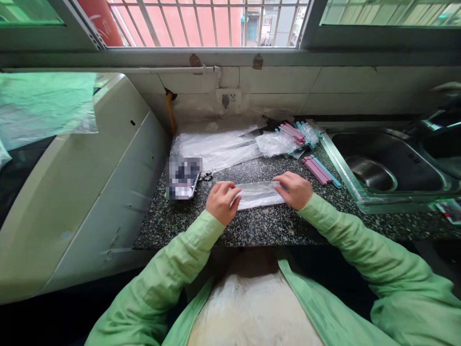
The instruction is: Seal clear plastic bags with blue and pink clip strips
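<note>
A clear plastic bag (260, 193) lies flat on the speckled dark surface (252, 226), directly in front of the person. The left hand (222, 202) pinches the bag's left end, fingers curled closed over the edge with the thumb on top. The right hand (295, 189) presses down on the bag's right end, fingers bent and closed against the plastic (how tightly it grips cannot be told from here). Both sleeves are light green.

Taking the bag as the middle of the clock: at 2 o'clock, near the right hand, lie a few pink and blue sticks (319, 170), side by side on the surface. Further out at 1 o'clock sit more packed sticks (292, 132) in crinkled clear wrapping. At 11 o'clock a pile of flat clear bags (216, 148) is spread toward the wall. At 9 o'clock, just beside the left hand, rests a phone (183, 179), its screen blurred. At 3 o'clock, well apart, a steel sink (392, 163) is set into the surface.
</note>
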The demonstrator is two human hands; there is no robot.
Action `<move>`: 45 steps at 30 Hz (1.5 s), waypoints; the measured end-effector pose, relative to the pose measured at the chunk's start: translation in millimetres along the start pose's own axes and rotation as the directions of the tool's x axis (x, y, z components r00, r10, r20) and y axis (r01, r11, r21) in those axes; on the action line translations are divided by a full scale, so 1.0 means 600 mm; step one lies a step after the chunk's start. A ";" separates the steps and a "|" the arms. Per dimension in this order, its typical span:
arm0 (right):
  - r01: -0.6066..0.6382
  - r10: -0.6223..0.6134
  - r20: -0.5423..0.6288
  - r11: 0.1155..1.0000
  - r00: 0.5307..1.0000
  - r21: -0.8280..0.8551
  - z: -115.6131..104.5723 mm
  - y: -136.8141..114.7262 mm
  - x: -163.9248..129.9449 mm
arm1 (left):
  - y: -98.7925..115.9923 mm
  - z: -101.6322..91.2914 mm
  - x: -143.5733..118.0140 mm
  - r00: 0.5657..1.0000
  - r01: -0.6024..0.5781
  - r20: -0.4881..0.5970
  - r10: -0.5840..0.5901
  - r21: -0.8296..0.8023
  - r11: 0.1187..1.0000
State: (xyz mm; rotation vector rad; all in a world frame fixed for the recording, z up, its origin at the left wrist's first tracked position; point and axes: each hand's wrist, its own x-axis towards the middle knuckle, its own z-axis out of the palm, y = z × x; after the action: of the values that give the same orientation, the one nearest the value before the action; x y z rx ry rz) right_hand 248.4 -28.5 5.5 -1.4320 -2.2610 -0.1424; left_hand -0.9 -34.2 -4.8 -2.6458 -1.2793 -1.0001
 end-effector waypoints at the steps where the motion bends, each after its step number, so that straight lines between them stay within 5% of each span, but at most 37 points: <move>1: 0.062 -0.061 0.026 0.998 0.998 -0.021 0.009 -0.007 0.006 | 0.004 0.008 0.012 0.998 -0.023 0.061 0.022 0.008 1.000; 5: 0.172 -0.149 0.144 0.971 0.978 -0.164 0.047 -0.013 0.013 | 0.004 0.044 0.026 0.961 0.001 0.274 -0.038 0.135 0.991; 8: 0.179 -0.147 0.150 0.958 0.978 -0.225 0.054 0.008 0.000 | -0.008 0.055 0.009 0.946 0.011 0.316 -0.073 0.194 0.981; 13: 0.145 -0.135 0.057 0.962 0.989 -0.233 0.024 0.048 -0.026 | -0.019 0.041 -0.011 0.976 -0.027 0.216 -0.009 0.164 0.986; 18: 0.330 -0.330 0.022 0.937 0.944 -0.115 0.007 0.044 -0.052 | -0.011 0.030 -0.019 0.964 -0.195 0.190 0.184 0.039 0.980; 23: 0.396 -0.404 -0.011 0.902 0.915 -0.173 0.021 0.030 -0.056 | -0.013 0.037 -0.026 0.958 -0.161 0.247 0.147 0.040 0.986; 31: 0.385 -0.387 -0.015 0.920 0.922 -0.067 -0.019 0.057 -0.035 | -0.039 0.030 -0.032 0.965 -0.251 0.106 0.238 0.135 0.958; 35: 0.337 -0.345 -0.070 0.936 0.936 -0.102 -0.025 0.023 -0.026 | -0.038 0.026 -0.026 0.972 -0.233 0.046 0.230 0.082 0.969; 40: 0.379 -0.387 -0.069 0.919 0.919 -0.103 0.012 -0.046 -0.006 | -0.031 0.016 -0.016 0.977 -0.212 -0.007 0.212 0.023 0.977; 45: 0.382 -0.386 -0.109 0.922 0.916 -0.056 0.037 -0.043 0.006 | -0.051 0.010 -0.022 0.975 -0.217 -0.045 0.216 -0.016 0.976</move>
State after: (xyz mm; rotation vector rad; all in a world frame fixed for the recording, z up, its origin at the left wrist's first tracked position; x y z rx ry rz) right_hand 217.4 -30.4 -8.7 -0.9478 -2.4223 -0.3809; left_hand -25.4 -21.6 -24.0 -2.6890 -0.9515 -1.0352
